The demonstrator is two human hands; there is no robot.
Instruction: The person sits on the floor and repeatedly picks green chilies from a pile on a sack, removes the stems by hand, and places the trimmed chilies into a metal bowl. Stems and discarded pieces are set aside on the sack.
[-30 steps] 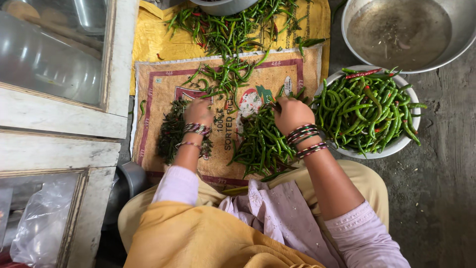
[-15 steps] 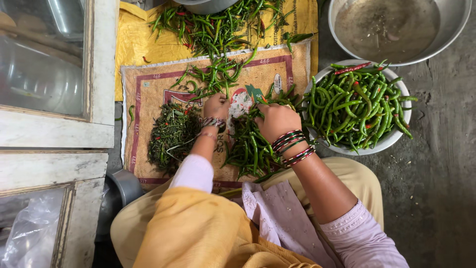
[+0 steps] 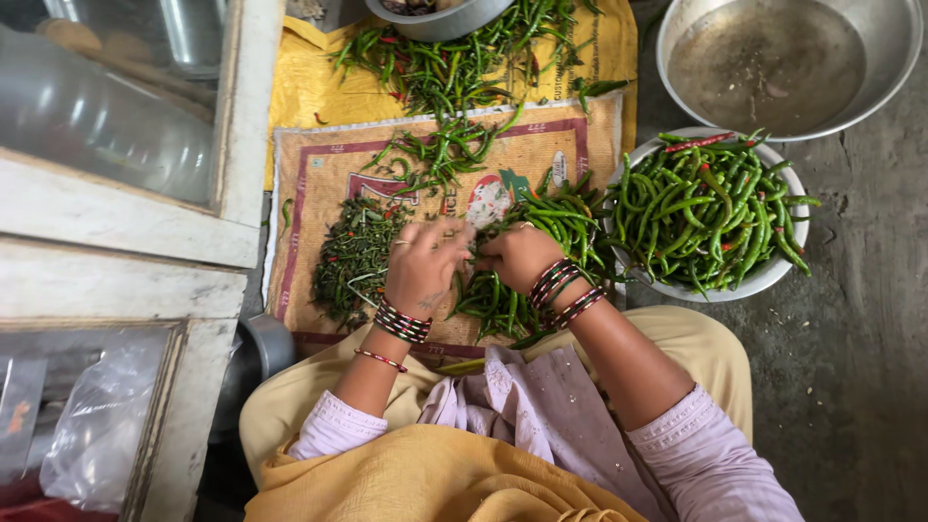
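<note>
Grey concrete floor [image 3: 870,387] w/ printed sack mat [image 3: 319,174], yellow sack [image 3: 309,87], white bowl [image 3: 773,275], prob. steel basin [image 3: 899,58].

sleeves: pale lilac, patterned cuffs | left hand [image 3: 422,268]: stacked dark-red bangles, one thin red bracelet further up | right hand [image 3: 522,254]: stacked red-and-black bangles | scarf: mustard yellow | tunic: lilac | trousers: tan

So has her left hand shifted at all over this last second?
Yes. The left hand has moved right, away from the pile of dark stems on the sack, and now meets the right hand over the chillies.
</note>
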